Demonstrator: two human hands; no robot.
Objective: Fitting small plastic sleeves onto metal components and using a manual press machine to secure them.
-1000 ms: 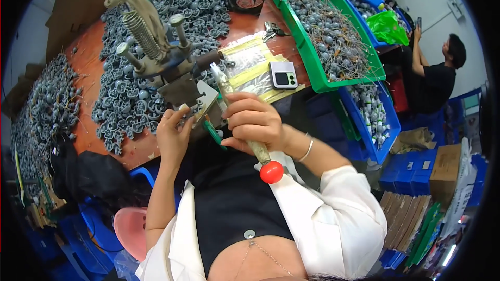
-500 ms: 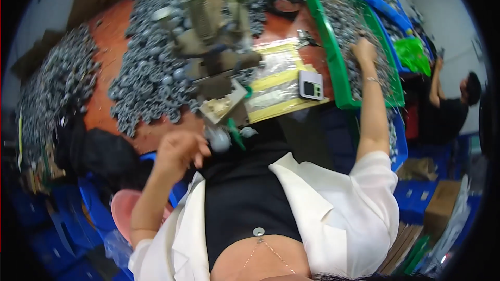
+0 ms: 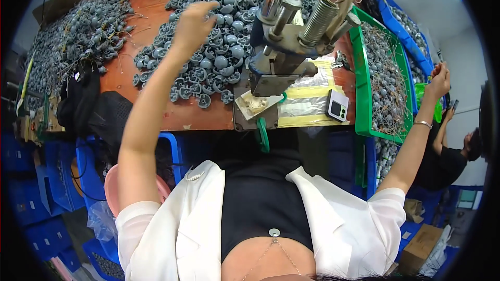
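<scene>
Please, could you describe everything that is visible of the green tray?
The green tray looks like plastic: oblong, open-topped, with raised walls. It lies right of the phone, its long side running away from the camera. Grey, rounded parts with thin wires fill much of it. Blue trays stand along its right side; contact is unclear. The right hand is beyond that side, apparently not touching it.

Grey rounded pieces (image 3: 221,62); some domed, others hollow; heaped loosely on a red tabletop (image 3: 195,119)
</scene>
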